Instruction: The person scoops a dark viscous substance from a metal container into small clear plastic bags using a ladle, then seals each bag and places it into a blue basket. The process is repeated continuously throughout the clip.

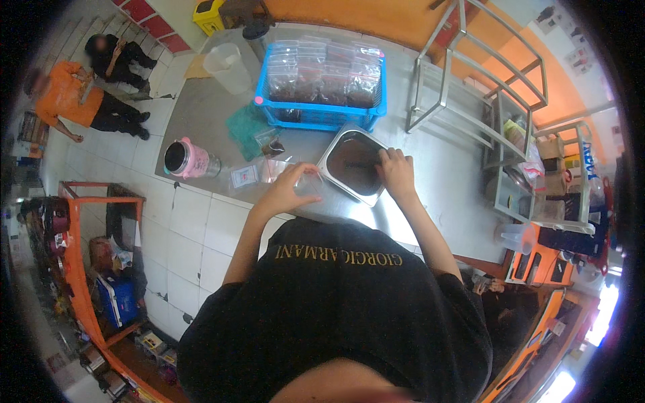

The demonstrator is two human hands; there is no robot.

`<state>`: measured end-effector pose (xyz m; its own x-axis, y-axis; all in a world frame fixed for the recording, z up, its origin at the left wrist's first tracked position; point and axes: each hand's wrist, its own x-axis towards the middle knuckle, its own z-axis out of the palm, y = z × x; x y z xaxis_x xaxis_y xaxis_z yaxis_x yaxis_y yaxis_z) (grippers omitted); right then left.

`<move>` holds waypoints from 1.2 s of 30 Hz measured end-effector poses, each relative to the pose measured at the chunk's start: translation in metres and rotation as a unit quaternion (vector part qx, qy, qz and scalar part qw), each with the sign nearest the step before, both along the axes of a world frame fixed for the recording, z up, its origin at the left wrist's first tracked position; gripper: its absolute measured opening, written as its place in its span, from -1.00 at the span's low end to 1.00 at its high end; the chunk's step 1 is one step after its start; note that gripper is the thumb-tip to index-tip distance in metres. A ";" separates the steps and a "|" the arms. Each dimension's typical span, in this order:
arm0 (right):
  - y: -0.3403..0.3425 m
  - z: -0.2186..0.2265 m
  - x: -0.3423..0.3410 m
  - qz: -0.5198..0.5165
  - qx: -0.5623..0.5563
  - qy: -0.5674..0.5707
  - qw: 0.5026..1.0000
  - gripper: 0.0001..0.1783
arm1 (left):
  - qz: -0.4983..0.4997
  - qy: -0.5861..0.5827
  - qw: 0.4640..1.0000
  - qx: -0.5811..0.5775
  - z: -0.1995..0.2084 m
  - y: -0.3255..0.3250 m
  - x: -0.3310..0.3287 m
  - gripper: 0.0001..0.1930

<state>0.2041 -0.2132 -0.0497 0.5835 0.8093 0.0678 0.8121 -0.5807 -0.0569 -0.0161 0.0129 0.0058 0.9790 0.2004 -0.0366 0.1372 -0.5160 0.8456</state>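
Note:
A rectangular metal pan with dark brown contents stands on the steel table in front of me. My right hand is over its right side, fingers bent inward and closed; whatever they grip is hidden. Left of the pan, my left hand curves with thumb and fingers around a clear plastic bag, which is only faintly visible. Beside that hand lie flat clear packets, one with a white and blue label, and a small bag with dark contents.
A blue basket full of filled zip bags stands behind the pan. To the left are a pink-banded jar, green plastic and a translucent pitcher. A metal rack rises at the right. Two people are at the far left.

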 end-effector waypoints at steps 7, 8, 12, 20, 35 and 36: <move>0.009 -0.012 -0.021 0.009 0.050 0.034 0.998 -0.85 | 0.043 -0.005 0.995 0.087 0.008 0.020 0.015 -0.38; 0.007 -0.010 -0.022 0.006 0.068 0.051 0.996 -0.86 | 0.042 0.005 0.994 0.097 0.010 0.022 0.017 -0.36; -0.012 -0.003 -0.017 -0.015 0.162 0.160 0.974 -0.90 | 0.045 0.008 0.994 0.096 0.016 0.023 0.023 -0.35; -0.044 -0.014 -0.014 -0.056 0.230 0.306 0.922 -0.86 | 0.029 -0.019 0.994 0.101 0.010 0.025 0.035 -0.37; -0.044 0.148 0.016 -0.008 0.355 0.212 0.911 -0.91 | 0.041 -0.120 0.992 0.000 -0.007 0.016 0.070 -0.35; -0.043 0.158 0.017 -0.005 0.353 0.209 0.912 -0.91 | 0.038 -0.118 0.992 -0.010 -0.008 0.015 0.072 -0.34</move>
